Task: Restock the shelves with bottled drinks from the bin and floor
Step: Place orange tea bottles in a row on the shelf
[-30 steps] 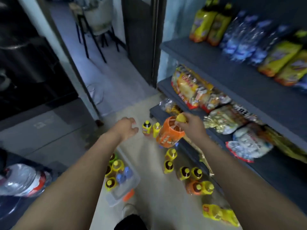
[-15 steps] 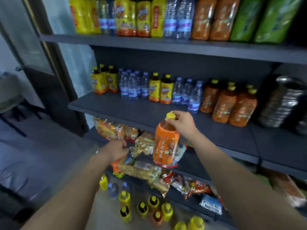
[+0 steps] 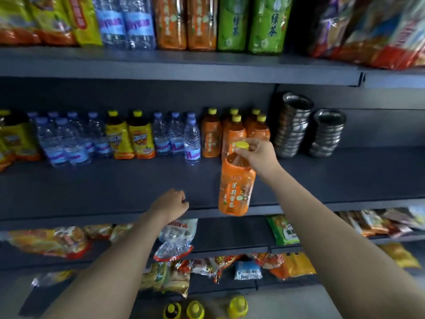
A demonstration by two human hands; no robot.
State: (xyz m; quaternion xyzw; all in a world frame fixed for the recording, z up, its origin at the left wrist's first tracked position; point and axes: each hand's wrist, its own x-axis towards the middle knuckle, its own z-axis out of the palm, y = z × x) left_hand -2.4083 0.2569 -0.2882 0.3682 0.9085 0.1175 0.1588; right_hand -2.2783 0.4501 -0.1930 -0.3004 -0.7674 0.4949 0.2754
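Observation:
My right hand [image 3: 257, 155] grips an orange tea bottle [image 3: 235, 188] by its yellow cap and neck. The bottle hangs upright over the front part of the middle shelf [image 3: 115, 187], just in front of a group of matching orange bottles [image 3: 232, 134]. My left hand [image 3: 171, 203] has its fingers curled and holds nothing, hovering at the shelf's front edge. Water bottles [image 3: 174, 137] and yellow-labelled bottles [image 3: 128, 137] stand in a row further left. Yellow caps of bottles on the floor [image 3: 195, 309] show at the bottom.
Two stacks of steel bowls [image 3: 308, 127] stand right of the orange bottles. The top shelf [image 3: 184, 65] carries large drink packs. Snack bags [image 3: 174, 240] fill the lower shelves. Bare shelf surface lies in front of the bottle row.
The view rose from the floor to the shelves. My right hand lifted the orange bottle up and toward the orange group on the middle shelf; my left hand rose to the shelf edge.

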